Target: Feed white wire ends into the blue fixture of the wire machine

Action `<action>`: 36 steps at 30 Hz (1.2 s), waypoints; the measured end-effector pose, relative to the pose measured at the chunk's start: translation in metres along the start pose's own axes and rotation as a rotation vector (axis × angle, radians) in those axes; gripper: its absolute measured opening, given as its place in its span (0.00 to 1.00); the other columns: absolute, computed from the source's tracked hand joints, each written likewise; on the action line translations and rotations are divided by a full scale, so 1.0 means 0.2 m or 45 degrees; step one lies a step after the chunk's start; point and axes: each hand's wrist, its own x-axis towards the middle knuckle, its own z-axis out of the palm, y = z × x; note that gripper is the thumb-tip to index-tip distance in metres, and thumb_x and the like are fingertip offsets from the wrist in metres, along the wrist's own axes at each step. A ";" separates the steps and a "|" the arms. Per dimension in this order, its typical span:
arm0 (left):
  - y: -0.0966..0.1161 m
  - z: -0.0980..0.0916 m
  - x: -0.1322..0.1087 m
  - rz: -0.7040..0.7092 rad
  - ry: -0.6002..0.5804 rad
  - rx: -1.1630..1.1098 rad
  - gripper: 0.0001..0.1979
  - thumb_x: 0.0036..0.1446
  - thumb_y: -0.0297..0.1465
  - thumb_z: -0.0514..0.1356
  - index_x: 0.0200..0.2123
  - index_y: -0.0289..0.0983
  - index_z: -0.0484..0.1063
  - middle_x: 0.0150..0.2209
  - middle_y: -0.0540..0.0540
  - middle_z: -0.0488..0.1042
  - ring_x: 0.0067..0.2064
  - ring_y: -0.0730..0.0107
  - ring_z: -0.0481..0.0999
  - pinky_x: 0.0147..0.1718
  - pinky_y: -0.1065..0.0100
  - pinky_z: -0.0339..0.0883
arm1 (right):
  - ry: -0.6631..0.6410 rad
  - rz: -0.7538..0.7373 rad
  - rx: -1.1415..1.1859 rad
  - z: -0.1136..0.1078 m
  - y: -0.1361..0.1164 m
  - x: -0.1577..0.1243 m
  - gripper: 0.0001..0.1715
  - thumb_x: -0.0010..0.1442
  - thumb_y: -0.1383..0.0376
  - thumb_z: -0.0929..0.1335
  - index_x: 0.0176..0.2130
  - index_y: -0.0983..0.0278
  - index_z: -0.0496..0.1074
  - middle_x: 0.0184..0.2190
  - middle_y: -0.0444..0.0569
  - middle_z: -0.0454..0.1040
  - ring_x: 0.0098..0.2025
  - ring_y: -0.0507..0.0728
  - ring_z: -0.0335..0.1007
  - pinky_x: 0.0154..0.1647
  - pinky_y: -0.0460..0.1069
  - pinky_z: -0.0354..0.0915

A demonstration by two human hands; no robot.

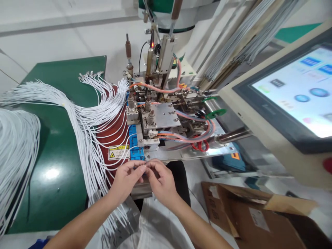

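My left hand (129, 177) and my right hand (161, 178) meet fingertip to fingertip at the front edge of the machine. Both are closed in a pinch. A white cable (112, 169) runs up to the fingers of my left hand; its end is hidden between the fingertips. Whatever my right fingers pinch is too small and covered to make out. Just beyond my hands is a row of blue fixture blocks (136, 153), into which several white cables lead from the left. A large bundle of white cables (80, 145) hangs down beside my left forearm.
The metal machine (163, 116) with coloured air tubes stands ahead. At the right are a lit touch screen (306, 93) and, lower, an open cardboard box (249, 214). A green table (59, 173) on the left carries a coil of white cable (15, 148). A warning label (118, 152) lies near the blocks.
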 end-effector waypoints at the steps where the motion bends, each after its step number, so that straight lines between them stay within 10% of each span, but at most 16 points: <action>1: 0.01 0.00 0.01 -0.025 0.010 0.007 0.14 0.48 0.37 0.62 0.34 0.33 0.74 0.20 0.51 0.69 0.20 0.78 0.66 0.21 0.75 0.61 | 0.014 -0.087 -0.067 0.00 0.00 -0.01 0.07 0.54 0.70 0.63 0.26 0.63 0.68 0.25 0.47 0.69 0.28 0.53 0.65 0.30 0.48 0.64; 15: 0.01 0.03 0.01 -0.098 0.133 -0.169 0.12 0.47 0.37 0.62 0.24 0.34 0.67 0.18 0.54 0.66 0.20 0.80 0.65 0.22 0.77 0.59 | 0.104 -0.034 -0.135 0.05 0.01 -0.04 0.09 0.54 0.70 0.63 0.24 0.63 0.66 0.24 0.47 0.68 0.28 0.53 0.66 0.31 0.49 0.64; 29: 0.03 0.03 0.03 -0.120 -0.029 -0.022 0.12 0.47 0.36 0.62 0.21 0.32 0.70 0.19 0.52 0.69 0.23 0.77 0.66 0.25 0.75 0.61 | 0.229 -0.668 -0.698 0.01 0.06 -0.05 0.04 0.52 0.73 0.66 0.30 0.65 0.69 0.24 0.50 0.73 0.28 0.55 0.66 0.30 0.50 0.62; 36: -0.02 0.06 -0.01 -0.039 0.124 -0.143 0.11 0.50 0.36 0.60 0.27 0.33 0.68 0.24 0.52 0.68 0.27 0.77 0.65 0.29 0.74 0.61 | 0.172 -0.509 -0.560 0.03 0.03 -0.04 0.06 0.54 0.72 0.63 0.28 0.65 0.68 0.24 0.49 0.71 0.28 0.54 0.65 0.29 0.50 0.62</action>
